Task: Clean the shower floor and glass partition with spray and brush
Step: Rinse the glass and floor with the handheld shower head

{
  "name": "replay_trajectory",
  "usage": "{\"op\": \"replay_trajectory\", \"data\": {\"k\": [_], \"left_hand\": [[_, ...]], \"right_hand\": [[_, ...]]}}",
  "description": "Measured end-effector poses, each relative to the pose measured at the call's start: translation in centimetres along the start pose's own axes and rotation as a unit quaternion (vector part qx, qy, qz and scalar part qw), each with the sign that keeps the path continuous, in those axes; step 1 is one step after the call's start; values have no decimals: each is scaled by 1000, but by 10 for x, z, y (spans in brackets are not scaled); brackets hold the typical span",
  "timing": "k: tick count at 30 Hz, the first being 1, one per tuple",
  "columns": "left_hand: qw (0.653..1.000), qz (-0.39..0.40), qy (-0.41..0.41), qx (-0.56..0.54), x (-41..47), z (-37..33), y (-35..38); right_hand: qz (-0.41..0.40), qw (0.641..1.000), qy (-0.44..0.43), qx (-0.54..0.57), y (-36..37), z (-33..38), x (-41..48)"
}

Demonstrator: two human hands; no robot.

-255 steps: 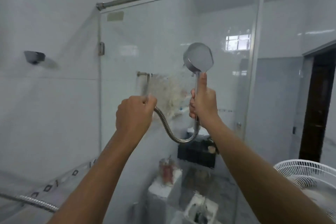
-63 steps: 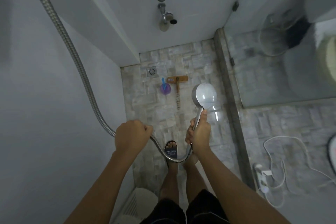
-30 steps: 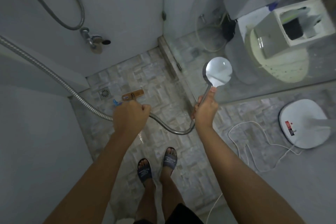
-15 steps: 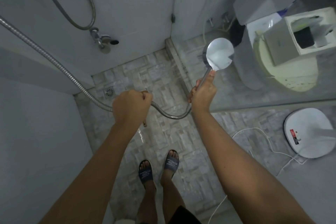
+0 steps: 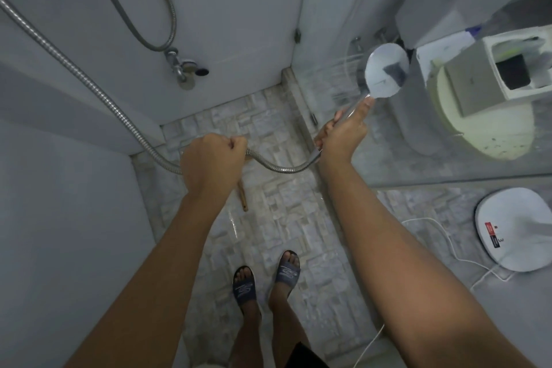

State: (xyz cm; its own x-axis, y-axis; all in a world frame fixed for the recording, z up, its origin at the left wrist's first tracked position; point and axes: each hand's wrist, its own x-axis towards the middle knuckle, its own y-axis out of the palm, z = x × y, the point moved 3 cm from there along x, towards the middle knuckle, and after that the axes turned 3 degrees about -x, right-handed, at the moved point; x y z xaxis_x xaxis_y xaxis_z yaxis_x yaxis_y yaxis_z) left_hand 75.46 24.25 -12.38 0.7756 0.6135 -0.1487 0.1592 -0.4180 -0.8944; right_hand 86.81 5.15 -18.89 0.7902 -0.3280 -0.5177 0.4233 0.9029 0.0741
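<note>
My right hand (image 5: 340, 134) grips the handle of a chrome shower head (image 5: 385, 72), held up against the lower part of the glass partition (image 5: 433, 155), with thin water jets leaving it to the left. My left hand (image 5: 212, 158) is fisted round the metal hose (image 5: 89, 84) that loops between both hands. Below lies the wet stone-tile shower floor (image 5: 277, 218). A wooden brush handle (image 5: 242, 197) pokes out from under my left hand; the brush head is hidden.
A wall tap (image 5: 182, 69) with a second hose loop sits on the far wall. Behind the glass stands a toilet (image 5: 478, 116) with a box on it. A white fan base (image 5: 516, 227) and cable lie on the right floor. My sandalled feet (image 5: 265, 281) stand mid-floor.
The view dropped from the upper glass to the floor. Over the last second my right hand carried the shower head up and right along the glass; my left hand followed with the hose, covering the brush.
</note>
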Motion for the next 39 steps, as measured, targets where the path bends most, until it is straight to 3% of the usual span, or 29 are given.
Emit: {"op": "replay_trajectory", "data": {"k": [5, 14, 25, 34, 39], "left_hand": [[1000, -11, 2, 7, -1, 19, -6], [999, 39, 2, 34, -39, 86, 7], [986, 113, -3, 126, -108, 175, 5], [972, 151, -46, 175, -146, 236, -12], [976, 138, -72, 155, -154, 254, -39]], "right_hand": [[1, 999, 31, 24, 7, -3, -4], [-33, 989, 144, -2, -43, -98, -62], [-39, 976, 211, -43, -86, -175, -144], [6, 958, 274, -88, -84, -231, -220], [82, 951, 276, -117, -57, -233, -248]]}}
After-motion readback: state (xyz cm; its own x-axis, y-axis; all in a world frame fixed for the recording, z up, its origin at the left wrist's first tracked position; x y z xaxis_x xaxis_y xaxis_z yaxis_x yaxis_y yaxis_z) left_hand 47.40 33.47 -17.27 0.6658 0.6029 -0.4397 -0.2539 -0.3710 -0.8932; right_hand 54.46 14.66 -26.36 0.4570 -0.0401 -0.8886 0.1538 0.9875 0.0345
